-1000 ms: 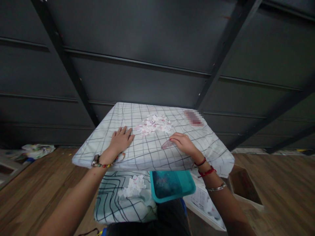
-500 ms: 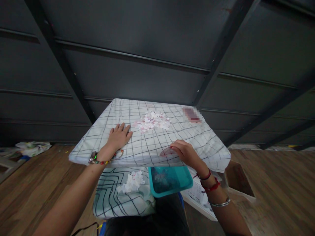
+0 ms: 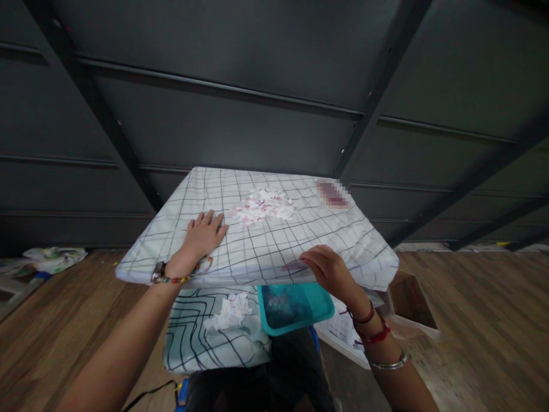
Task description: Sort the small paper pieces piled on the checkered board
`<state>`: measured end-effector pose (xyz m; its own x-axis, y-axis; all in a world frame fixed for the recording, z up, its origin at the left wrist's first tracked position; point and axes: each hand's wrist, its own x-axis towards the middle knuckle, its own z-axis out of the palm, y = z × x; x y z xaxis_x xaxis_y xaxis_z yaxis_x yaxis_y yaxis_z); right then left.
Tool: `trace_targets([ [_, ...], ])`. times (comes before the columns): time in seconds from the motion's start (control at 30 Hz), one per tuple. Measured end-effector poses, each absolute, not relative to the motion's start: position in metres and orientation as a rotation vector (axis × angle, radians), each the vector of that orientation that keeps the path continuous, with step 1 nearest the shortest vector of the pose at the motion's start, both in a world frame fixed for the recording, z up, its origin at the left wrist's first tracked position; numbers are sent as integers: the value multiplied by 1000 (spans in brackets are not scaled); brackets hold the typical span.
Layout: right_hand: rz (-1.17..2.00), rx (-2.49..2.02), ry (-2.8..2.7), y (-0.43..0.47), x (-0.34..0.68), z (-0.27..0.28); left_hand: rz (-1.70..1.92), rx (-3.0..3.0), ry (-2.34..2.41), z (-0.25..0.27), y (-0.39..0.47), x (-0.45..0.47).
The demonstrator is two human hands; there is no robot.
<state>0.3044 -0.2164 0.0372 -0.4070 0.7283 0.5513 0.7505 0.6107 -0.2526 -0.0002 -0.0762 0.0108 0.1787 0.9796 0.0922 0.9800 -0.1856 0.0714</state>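
My left hand [image 3: 205,236] lies flat with fingers spread on the checked cloth [image 3: 171,223] that covers the table. Beyond its fingertips is a loose heap of small white and pinkish paper scraps [image 3: 268,205]. Near the table's front edge my right hand [image 3: 325,266] is closed in a pinch. Between thumb and fingers it holds a thin, see-through reddish piece [image 3: 294,265], whose exact kind I cannot make out. Below this hand, partly under the table edge, a teal plastic tray [image 3: 281,330] rests at my lap.
More white paper scraps [image 3: 231,311] lie on a folded checked cloth [image 3: 189,343] left of the tray. A blurred-out reddish item [image 3: 333,194] is at the table's far right. An open cardboard box [image 3: 412,300] stands on the floor at right. Dark panels [image 3: 240,137] rise behind the table.
The reddish piece now appears narrower, turned more edge-on, and my right hand has shifted slightly. My left hand stays flat on the cloth. The whole view has shifted slightly.
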Motion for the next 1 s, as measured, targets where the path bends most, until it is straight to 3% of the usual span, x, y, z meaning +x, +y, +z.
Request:
trace_targets([
  [0.33, -50, -1169, -2114, -210, 313, 47, -171, -2404, -2003, 12, -77, 1],
  [0.73, -144, -1425, -1945, -67, 328, 62, -71, -2289, -1831, 14, -77, 4],
  [1.0, -23, -1350, -2090, -33, 286, 52, 81, -2361, -1972, 25, -71, 5],
])
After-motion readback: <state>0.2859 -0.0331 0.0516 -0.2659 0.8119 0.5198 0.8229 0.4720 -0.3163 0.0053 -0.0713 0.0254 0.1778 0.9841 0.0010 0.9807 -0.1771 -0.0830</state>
